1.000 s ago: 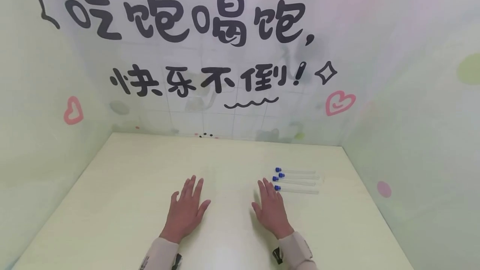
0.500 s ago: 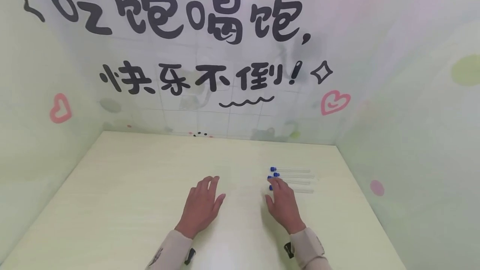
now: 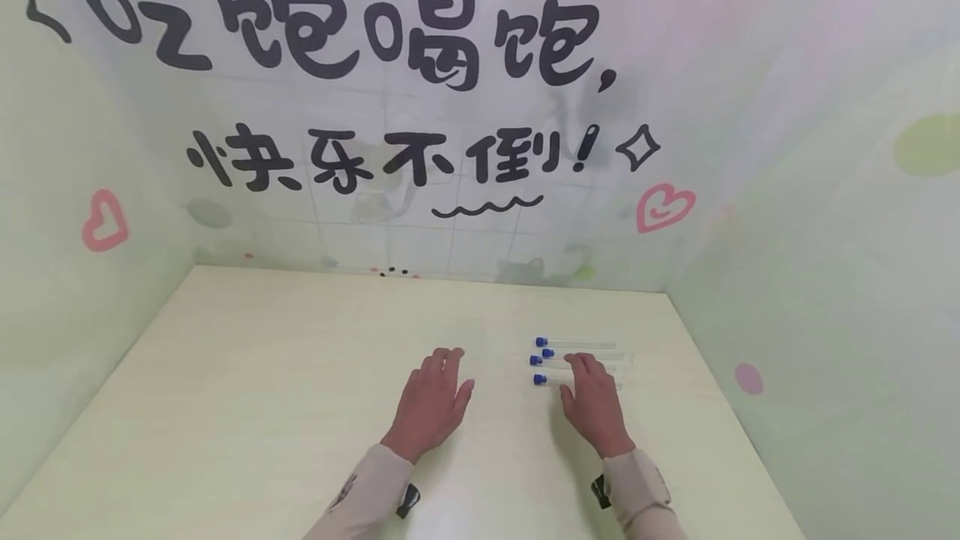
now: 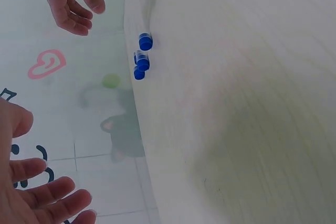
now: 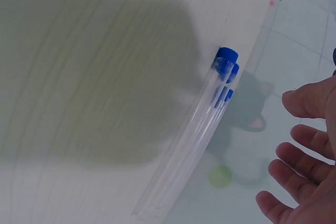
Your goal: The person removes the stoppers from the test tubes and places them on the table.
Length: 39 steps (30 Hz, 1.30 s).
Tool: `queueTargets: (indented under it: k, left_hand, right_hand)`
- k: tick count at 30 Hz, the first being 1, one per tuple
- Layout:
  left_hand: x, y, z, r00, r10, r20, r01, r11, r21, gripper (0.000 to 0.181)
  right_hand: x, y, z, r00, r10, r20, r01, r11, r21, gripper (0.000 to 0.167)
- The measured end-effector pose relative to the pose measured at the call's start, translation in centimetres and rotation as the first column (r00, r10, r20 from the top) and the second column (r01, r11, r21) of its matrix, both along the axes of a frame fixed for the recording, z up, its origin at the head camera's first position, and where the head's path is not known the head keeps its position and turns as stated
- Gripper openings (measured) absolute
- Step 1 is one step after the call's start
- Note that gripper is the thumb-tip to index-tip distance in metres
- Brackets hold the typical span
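Observation:
Several clear test tubes (image 5: 190, 141) with blue caps (image 3: 539, 379) lie side by side on the table, their caps pointing left in the head view. My right hand (image 3: 597, 405) hovers over the tubes' right part, fingers loosely bent, and hides some of their length. The right wrist view shows a gap between that hand's fingers and the tubes. To the left of the caps, my left hand (image 3: 429, 407) hangs above the table with relaxed fingers and holds nothing. Blue caps (image 4: 145, 41) also show in the left wrist view, away from the left hand.
The pale table (image 3: 247, 407) meets a printed back wall (image 3: 420, 232) with black lettering. Side walls stand at the left (image 3: 67, 315) and the right (image 3: 840, 315). Both forearms wear light sleeves (image 3: 637, 482).
Both hands have moved to the right. My right hand has gone from beside the caps to over the tubes. The head view has shifted slightly; the tubes lie as before.

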<state>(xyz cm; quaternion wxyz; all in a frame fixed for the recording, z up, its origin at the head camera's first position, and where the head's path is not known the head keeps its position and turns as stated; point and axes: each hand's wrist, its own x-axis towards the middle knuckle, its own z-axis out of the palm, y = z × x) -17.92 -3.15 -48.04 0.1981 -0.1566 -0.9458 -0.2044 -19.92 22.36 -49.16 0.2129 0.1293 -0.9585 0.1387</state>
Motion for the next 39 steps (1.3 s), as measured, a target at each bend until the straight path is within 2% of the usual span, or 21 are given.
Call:
queueTargets:
  k: [9, 14, 20, 24, 29, 39]
  left_hand:
    - [-1.1, 2.5, -0.4, 0.999, -0.021, 0.047, 0.021, 1.000, 0.014, 0.042]
    - [-1.5, 4.0, -0.7, 0.998, -0.036, 0.052, 0.038, 0.998, -0.043, 0.043]
    - [-1.5, 5.3, -1.7, 0.997, -0.054, 0.059, 0.061, 0.991, -0.120, 0.042]
    - [-1.3, 5.9, -2.1, 0.996, -0.055, 0.072, 0.065, 0.989, -0.135, 0.041]
    - [-1.1, 6.2, -2.2, 0.994, -0.064, 0.086, 0.075, 0.988, -0.132, 0.041]
    - [-1.7, 6.6, -2.1, 0.992, -0.082, 0.098, 0.093, 0.990, -0.108, 0.039]
  right_hand:
    - [-1.3, 2.3, -1.3, 0.998, -0.047, 0.036, 0.046, 0.999, 0.017, 0.036]
    - [-1.7, 3.2, -2.1, 0.997, -0.044, 0.065, 0.042, 0.999, 0.034, 0.034]
    - [-2.0, 3.5, -2.9, 0.994, -0.015, 0.105, 0.009, 0.998, 0.063, 0.032]
    - [-2.2, 3.2, -2.8, 0.991, 0.014, 0.131, -0.025, 0.996, 0.083, 0.029]
    - [-2.6, 3.2, -2.6, 0.982, 0.040, 0.186, -0.063, 0.990, 0.123, 0.028]
    - [-4.0, 4.5, -2.7, 0.965, 0.010, 0.263, -0.058, 0.983, 0.176, 0.027]
